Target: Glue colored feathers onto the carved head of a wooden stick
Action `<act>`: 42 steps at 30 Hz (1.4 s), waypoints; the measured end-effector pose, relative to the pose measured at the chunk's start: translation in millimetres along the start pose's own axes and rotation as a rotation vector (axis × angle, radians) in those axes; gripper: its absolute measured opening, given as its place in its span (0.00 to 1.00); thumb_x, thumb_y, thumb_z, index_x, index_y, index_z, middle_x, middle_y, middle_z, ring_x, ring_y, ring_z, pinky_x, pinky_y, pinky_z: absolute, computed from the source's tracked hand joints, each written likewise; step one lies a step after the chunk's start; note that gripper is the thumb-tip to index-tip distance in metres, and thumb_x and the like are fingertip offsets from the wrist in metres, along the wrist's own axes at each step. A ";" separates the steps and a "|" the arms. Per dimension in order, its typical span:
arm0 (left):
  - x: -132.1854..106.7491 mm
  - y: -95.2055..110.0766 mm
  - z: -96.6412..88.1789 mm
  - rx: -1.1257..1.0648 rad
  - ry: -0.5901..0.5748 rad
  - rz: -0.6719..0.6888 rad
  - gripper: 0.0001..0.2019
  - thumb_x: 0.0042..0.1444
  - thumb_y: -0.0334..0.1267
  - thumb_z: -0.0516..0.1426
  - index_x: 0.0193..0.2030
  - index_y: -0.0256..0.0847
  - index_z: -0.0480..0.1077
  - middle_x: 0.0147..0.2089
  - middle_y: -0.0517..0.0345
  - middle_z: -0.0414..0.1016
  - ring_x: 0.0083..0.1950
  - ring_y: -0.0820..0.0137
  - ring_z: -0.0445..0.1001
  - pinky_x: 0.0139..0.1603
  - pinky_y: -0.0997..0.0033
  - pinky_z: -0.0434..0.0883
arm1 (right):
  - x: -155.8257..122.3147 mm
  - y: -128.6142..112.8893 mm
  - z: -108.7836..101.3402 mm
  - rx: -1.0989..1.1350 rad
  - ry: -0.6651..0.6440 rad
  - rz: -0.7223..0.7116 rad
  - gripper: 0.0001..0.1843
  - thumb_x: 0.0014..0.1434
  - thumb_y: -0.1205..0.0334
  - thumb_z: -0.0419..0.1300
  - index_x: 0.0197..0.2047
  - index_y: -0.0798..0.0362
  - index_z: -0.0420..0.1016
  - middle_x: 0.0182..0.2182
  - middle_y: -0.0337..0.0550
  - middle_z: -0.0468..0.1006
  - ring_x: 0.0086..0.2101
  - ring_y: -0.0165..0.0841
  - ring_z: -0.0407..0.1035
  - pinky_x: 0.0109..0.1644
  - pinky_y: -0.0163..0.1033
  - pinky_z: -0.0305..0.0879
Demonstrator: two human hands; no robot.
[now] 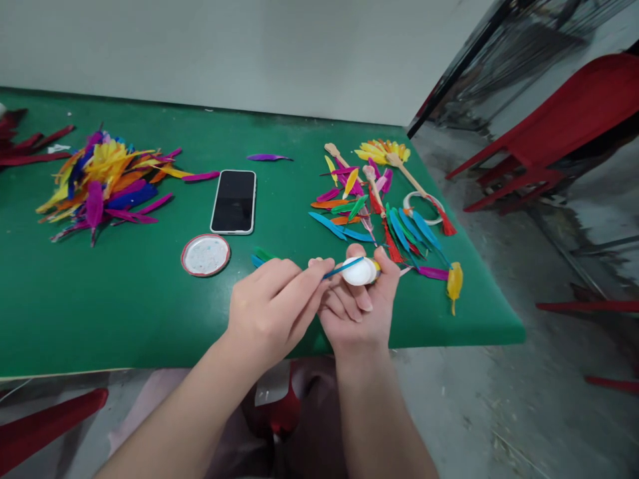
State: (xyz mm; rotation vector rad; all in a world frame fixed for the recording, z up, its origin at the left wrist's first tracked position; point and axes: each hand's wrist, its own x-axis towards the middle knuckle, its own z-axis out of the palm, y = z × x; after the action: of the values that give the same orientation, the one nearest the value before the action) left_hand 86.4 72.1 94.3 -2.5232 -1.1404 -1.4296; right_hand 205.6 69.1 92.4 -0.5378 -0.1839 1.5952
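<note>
My left hand (272,303) is closed, its fingertips pinching a narrow blue feather (344,267), seen nearly edge-on. The feather's far end lies over the white end of a small bottle (360,271) with a bit of yellow on its side. My right hand (357,316) is wrapped round that bottle, its white end turned toward me; whether feather and bottle touch I cannot tell. Just beyond my left hand, green and blue feathers (263,255) show in part on the table. Several blue feathers (397,229) lie past my right hand.
On the green table (150,306) are a phone (233,203), a round lid (205,255), a heap of coloured feathers (114,179) and a purple feather (269,158). Wooden sticks with red tassels (412,176) and a pale ring (423,205) lie at right. A red chair (584,113) stands beyond.
</note>
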 end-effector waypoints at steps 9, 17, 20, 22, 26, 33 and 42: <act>-2.9 -2.0 5.3 -0.111 -0.043 0.027 0.08 0.57 0.30 0.51 0.40 0.34 0.71 0.23 0.61 0.67 0.22 0.79 0.63 0.22 0.80 0.61 | 0.1 -2.4 1.5 0.018 0.026 0.021 0.13 0.53 0.52 0.53 0.22 0.50 0.62 0.04 0.22 0.47 0.07 0.20 0.31 0.08 0.25 0.33; -3.4 -5.7 6.0 -0.134 -0.087 -0.015 0.09 0.57 0.29 0.52 0.40 0.36 0.72 0.25 0.59 0.68 0.23 0.79 0.65 0.23 0.81 0.63 | -0.4 -2.8 -0.7 0.039 -0.024 0.019 0.13 0.54 0.52 0.52 0.23 0.50 0.63 0.04 0.22 0.48 0.07 0.20 0.30 0.08 0.25 0.34; -3.2 -5.6 5.9 -0.161 -0.063 -0.034 0.08 0.58 0.30 0.51 0.40 0.36 0.71 0.24 0.60 0.69 0.23 0.79 0.66 0.23 0.82 0.64 | -0.4 -2.0 -0.9 0.046 -0.034 0.021 0.13 0.54 0.52 0.52 0.23 0.50 0.63 0.04 0.22 0.49 0.07 0.20 0.30 0.09 0.25 0.35; -3.5 -5.5 6.4 -0.190 -0.056 -0.025 0.08 0.58 0.30 0.50 0.40 0.36 0.70 0.26 0.59 0.73 0.24 0.78 0.69 0.25 0.82 0.66 | -0.2 -1.6 -0.8 0.048 -0.033 0.023 0.14 0.55 0.52 0.51 0.23 0.50 0.63 0.04 0.22 0.49 0.07 0.20 0.30 0.09 0.25 0.35; -4.9 -5.8 7.5 -0.233 -0.101 0.008 0.09 0.59 0.30 0.48 0.42 0.37 0.69 0.30 0.57 0.77 0.27 0.76 0.73 0.27 0.81 0.67 | -0.1 -1.5 -0.4 0.028 -0.022 0.026 0.14 0.54 0.52 0.53 0.22 0.50 0.62 0.03 0.22 0.49 0.07 0.20 0.31 0.08 0.25 0.35; -4.0 -6.9 6.5 -0.169 -0.088 0.006 0.10 0.58 0.29 0.49 0.41 0.37 0.69 0.30 0.56 0.77 0.27 0.76 0.74 0.27 0.81 0.68 | -0.3 -1.6 -0.5 0.010 -0.024 0.014 0.15 0.55 0.51 0.52 0.22 0.50 0.62 0.04 0.21 0.47 0.07 0.20 0.31 0.09 0.25 0.35; -5.9 -8.1 7.2 -0.198 -0.091 -0.007 0.09 0.57 0.28 0.49 0.41 0.36 0.68 0.32 0.54 0.77 0.29 0.75 0.75 0.28 0.81 0.69 | -0.7 -1.9 -0.1 0.026 -0.018 0.023 0.16 0.56 0.51 0.49 0.22 0.49 0.62 0.04 0.22 0.46 0.07 0.20 0.30 0.09 0.25 0.34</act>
State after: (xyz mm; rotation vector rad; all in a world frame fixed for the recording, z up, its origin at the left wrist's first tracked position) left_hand 85.0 77.2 83.2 -2.7455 -1.0700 -1.5150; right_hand 207.4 68.7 93.3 -0.5080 -0.1709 1.6233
